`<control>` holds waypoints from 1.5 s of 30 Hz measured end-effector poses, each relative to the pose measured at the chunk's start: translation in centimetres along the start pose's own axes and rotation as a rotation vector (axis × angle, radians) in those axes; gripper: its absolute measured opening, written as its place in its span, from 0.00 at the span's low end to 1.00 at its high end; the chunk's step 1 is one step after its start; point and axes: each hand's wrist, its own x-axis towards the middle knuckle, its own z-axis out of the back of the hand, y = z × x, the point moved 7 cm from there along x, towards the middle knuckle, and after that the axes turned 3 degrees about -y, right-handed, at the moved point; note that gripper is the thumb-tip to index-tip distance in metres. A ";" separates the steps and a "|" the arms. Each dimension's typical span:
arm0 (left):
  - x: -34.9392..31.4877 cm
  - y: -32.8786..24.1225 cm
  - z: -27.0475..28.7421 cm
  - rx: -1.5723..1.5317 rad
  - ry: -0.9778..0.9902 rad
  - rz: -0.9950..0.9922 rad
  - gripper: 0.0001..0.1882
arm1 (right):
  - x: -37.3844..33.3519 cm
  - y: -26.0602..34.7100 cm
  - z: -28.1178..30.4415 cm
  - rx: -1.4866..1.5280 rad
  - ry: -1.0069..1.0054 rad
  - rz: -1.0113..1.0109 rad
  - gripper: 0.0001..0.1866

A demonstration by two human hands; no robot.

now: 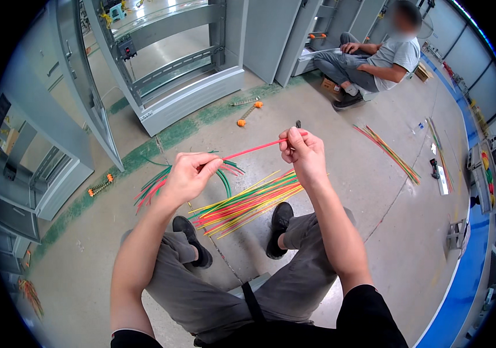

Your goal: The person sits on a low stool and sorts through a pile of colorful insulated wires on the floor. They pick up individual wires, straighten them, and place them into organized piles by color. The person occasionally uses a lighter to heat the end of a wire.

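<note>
A thin red strand [254, 150], a tube or a wire, is stretched between my hands above the floor. My left hand [191, 174] pinches its left end between thumb and fingers. At the other end, my right hand [304, 153] is closed on it, the thumb on top. A small dark thing [298, 123] shows just past my right fingertips; whether I hold it is unclear. Below lies a loose bundle of red, yellow and green strands [248, 200], between and ahead of my shoes. More green and red strands [154, 188] lie behind my left hand, partly hidden by it.
Grey metal cabinets [193, 104] with open frames stand ahead and left. A person [375, 66] sits on the right beside one. Orange-ended parts [250, 114] lie on the floor ahead, another [101, 185] at left. More coloured strands [388, 153] lie at right.
</note>
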 end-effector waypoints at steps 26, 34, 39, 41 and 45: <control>-2.6 -1.8 1.4 0.184 -0.055 -0.047 0.08 | -1.1 1.1 1.5 0.144 0.013 -0.021 0.17; -2.4 -3.0 -0.2 -0.011 0.028 -0.087 0.08 | -2.3 -0.5 -0.3 0.239 0.116 -0.220 0.18; -2.6 -0.3 -0.5 -0.079 0.048 0.060 0.08 | -0.4 -0.2 2.0 0.201 0.047 -0.115 0.19; -2.9 -0.8 -0.1 -0.224 0.069 0.140 0.08 | -0.5 1.5 4.8 0.206 -0.019 -0.058 0.20; -2.5 -2.1 -0.7 -0.127 0.039 0.034 0.07 | -1.5 2.4 4.1 0.117 0.004 0.011 0.19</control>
